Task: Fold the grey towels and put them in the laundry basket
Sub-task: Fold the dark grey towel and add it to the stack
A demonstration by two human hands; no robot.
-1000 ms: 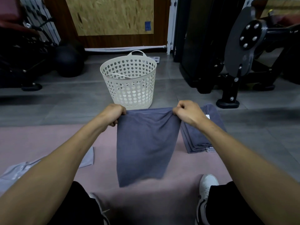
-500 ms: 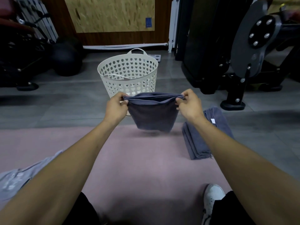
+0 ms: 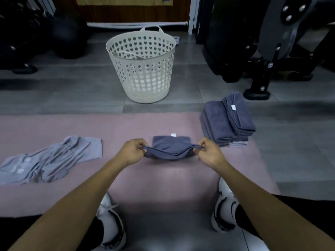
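The mat point(image 3: 126, 127) carried all the towels. The basket point(image 3: 145, 69), beyond its far edge, appeared to hold none. Unfolded towels point(image 3: 50, 160) lay at the left edge; a folded stack point(image 3: 226, 120) sat at the far right corner. Mid-mat, one towel point(image 3: 170, 147) was pinched at its ends by the left hand point(image 3: 133, 151) and right hand point(image 3: 208, 151), partly folded.

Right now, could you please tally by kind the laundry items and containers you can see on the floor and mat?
Towel being folded: 1
Stack of folded grey towels: 1, towel count unclear
Loose light grey cloth: 1
White laundry basket: 1
Total: 4
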